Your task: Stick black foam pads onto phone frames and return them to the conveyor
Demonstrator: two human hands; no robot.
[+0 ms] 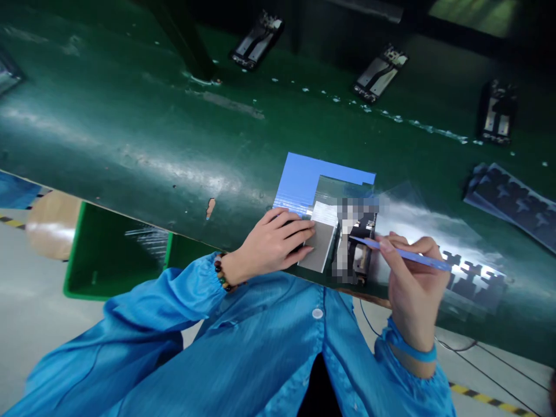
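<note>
My left hand (278,240) lies palm down with its fingers stretched out over the edge of a grey rectangular sheet (315,249) with white borders. In my right hand (414,278) a slim blue pointed tool (417,258) is pinched between thumb and fingers. Its tip reaches over a phone frame (362,260) with a dark rim and metal inside, at the bench's front edge. Blurred squares cover part of that frame. Behind the grey sheet lies a flat blue sheet (299,171).
Phone frames lie along the back of the green bench (108,127), one at left (257,40), one in the middle (381,72), one at right (498,113). Clear film with dark cut-outs (473,284) and stacked patterned sheets (516,200) lie at right. A green bin (73,255) stands below.
</note>
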